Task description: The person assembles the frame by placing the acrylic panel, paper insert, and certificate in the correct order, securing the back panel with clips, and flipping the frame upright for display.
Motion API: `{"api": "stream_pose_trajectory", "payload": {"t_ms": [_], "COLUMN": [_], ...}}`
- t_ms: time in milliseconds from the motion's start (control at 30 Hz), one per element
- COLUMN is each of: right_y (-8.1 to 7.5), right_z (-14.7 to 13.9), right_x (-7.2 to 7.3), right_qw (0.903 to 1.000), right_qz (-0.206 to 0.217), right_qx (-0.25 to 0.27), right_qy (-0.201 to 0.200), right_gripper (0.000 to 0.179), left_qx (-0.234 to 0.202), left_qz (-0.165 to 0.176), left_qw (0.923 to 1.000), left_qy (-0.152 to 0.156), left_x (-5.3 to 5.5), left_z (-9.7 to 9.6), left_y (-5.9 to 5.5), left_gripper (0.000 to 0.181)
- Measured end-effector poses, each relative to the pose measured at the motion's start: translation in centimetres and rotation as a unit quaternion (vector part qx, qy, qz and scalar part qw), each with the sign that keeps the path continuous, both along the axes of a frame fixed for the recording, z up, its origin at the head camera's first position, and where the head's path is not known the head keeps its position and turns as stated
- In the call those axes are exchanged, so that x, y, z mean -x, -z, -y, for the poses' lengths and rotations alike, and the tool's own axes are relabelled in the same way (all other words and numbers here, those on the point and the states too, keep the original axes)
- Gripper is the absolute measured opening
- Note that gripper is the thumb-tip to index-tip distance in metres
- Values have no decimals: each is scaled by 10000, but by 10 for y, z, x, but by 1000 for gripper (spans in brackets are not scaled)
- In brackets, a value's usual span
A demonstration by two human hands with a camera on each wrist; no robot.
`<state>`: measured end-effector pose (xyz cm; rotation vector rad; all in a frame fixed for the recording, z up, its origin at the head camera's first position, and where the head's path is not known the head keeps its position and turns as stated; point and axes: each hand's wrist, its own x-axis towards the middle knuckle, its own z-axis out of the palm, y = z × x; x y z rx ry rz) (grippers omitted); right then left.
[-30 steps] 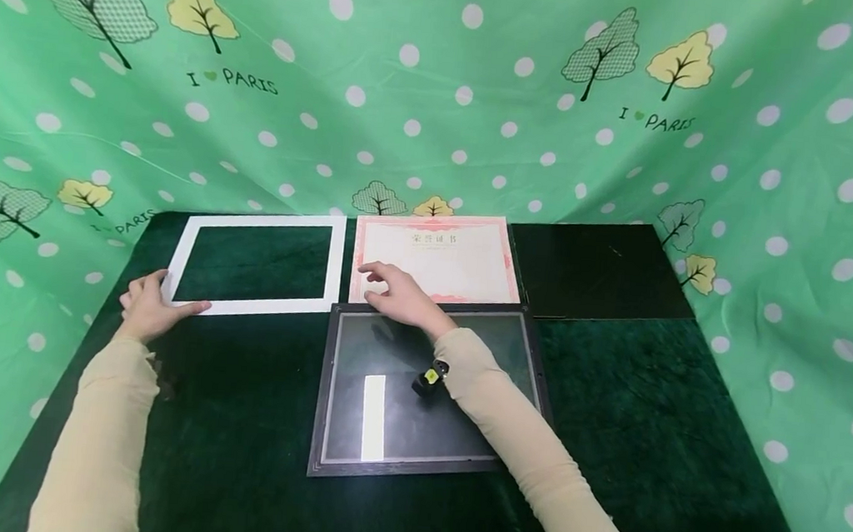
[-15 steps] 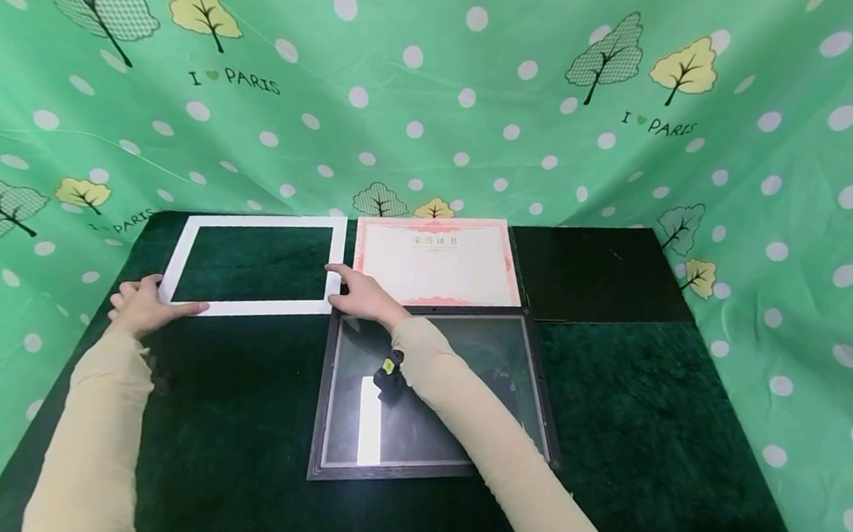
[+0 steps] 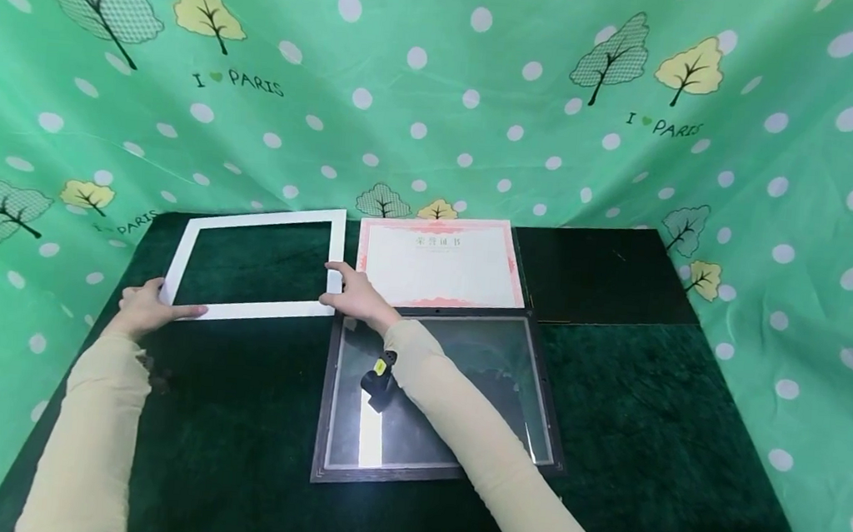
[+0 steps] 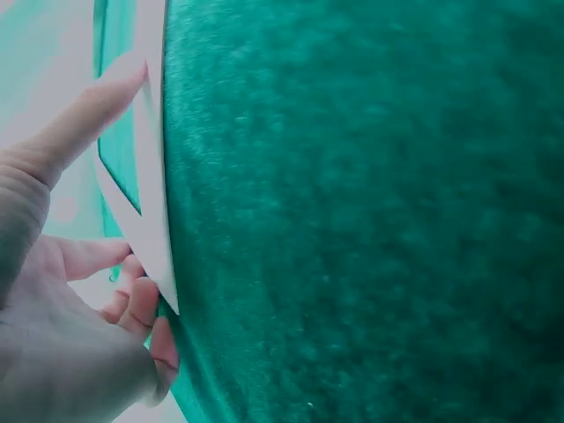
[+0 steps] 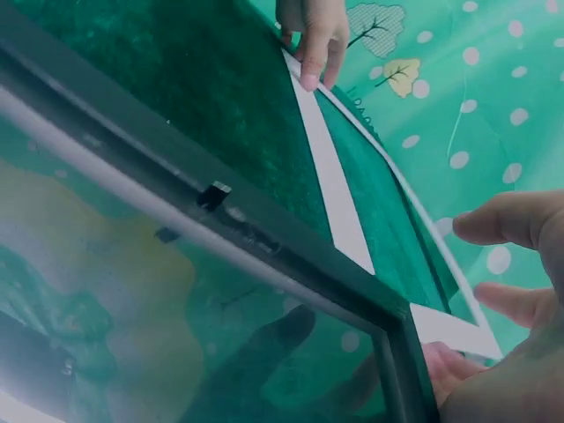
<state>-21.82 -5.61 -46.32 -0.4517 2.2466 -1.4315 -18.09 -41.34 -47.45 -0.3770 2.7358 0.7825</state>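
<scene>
A white rectangular picture mat [image 3: 265, 310] with an open middle is at the back left, its right side slightly raised. My left hand [image 3: 143, 309] holds its near left corner, thumb along the near strip; in the left wrist view the fingers of this hand [image 4: 70, 344] are at the mat's [image 4: 153, 176] corner. My right hand [image 3: 360, 297] grips the mat's right strip near the near corner. Below the right forearm lies a dark picture frame [image 3: 380, 473] with reflective glass [image 3: 454, 393]. In the right wrist view, the mat [image 5: 330, 172] reaches past the frame's corner.
A pink-bordered certificate [image 3: 441, 275] lies right of the mat, just behind the dark frame. A flat black board [image 3: 599, 275] lies at the back right. Dark green cloth [image 3: 655, 418] covers the table. A green polka-dot curtain [image 3: 441, 75] encloses the back and sides.
My right hand has moved left from above the certificate to the mat's right strip and taken hold there. The mat's right side has risen slightly. My left hand has stayed at its corner.
</scene>
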Motion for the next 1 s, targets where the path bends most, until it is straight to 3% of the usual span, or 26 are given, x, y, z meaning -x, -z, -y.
{"api": "stream_pose_trajectory", "payload": {"t_ms": [133,300,433,567,633,800,900,1000], "right_y": [3,5,8,10,11,12,12,12], "right_z": [2,5,6,6,5,2,-3,-11], "right_x": [0,2,3,1,1,0,-1,-1], "right_qw": [9999,9999,9994,9983,9978,9964,9957,9953], "right_qz": [-135,-144,-228,-401,-476,-581,-586,-571], "right_qx": [12,67,236,333,364,480,539,613], "right_qy": [-22,1,125,243,289,397,465,484], "right_gripper": [65,64,61,60,59,60,60,61], "left_qx": [-294,-923,-1740,-2355,-2916,-4329,-4504,-4761], "left_qz": [50,-402,-665,-756,-825,-1008,-1073,-1112], "left_qw": [9993,9942,9814,9684,9526,8952,8861,8723], "left_qy": [-215,-367,-462,-319,-281,-336,-198,-27], "left_x": [-3,-13,-22,-33,-38,-49,-54,-57], "left_z": [9,20,27,34,36,35,31,25], "left_y": [2,4,3,3,4,3,1,0], "left_gripper": [111,107,104,100,99,99,96,91]}}
